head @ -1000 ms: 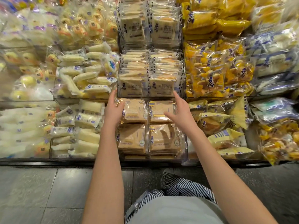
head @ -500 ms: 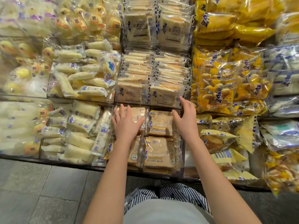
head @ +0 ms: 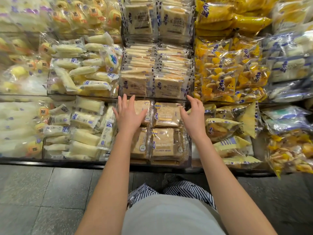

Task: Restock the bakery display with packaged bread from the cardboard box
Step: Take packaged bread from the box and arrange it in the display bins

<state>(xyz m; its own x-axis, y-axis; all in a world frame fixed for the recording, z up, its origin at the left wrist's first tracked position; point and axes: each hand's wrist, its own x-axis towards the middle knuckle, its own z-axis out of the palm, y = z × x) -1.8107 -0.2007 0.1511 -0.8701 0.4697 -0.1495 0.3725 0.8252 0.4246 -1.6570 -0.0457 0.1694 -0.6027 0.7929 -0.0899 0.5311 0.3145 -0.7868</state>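
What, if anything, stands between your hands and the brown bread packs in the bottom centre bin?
Nothing visible does. The left hand lies flat on the rear left pack. The right hand is at the right edge of the rear right pack, with nothing between them, though contact is unclear.

Floor (head: pixel 33 189): large dark grey tiles, laid below me in front of the display unit (head: pixel 25 97). Thin pale grout lines (head: pixel 46 187) divide the tiles. The tile surface carries a soft sheen, brighter at my left than at my right.

Display unit: stepped tiers rising away from me, split into compartments by clear plastic dividers (head: pixel 189 146). A black base strip (head: pixel 50 162) runs along its foot where it meets the floor.

Light: even and warm, probably from overhead; the source is outside my view. The upper corners are blurred.
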